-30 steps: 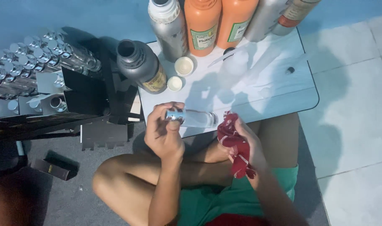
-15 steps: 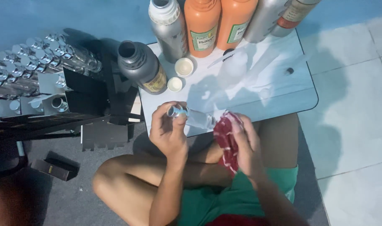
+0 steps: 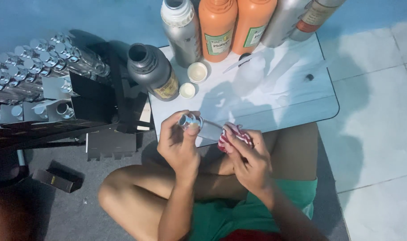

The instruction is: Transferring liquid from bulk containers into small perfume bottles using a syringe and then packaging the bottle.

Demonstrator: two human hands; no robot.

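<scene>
**Wiping a small glass bottle over the low table**

Your left hand (image 3: 179, 145) pinched the silver-capped end of a small clear bottle (image 3: 202, 127), held level above the white table's (image 3: 301, 100) near edge. Your right hand (image 3: 250, 158) clutched a red-and-white cloth (image 3: 232, 136) around its other end. The wiping seemed underway; turning the bottle likely came next.

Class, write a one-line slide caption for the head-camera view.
Seated person's left hand grips a small clear bottle while the right hand presses a red-and-white cloth to it.
</scene>
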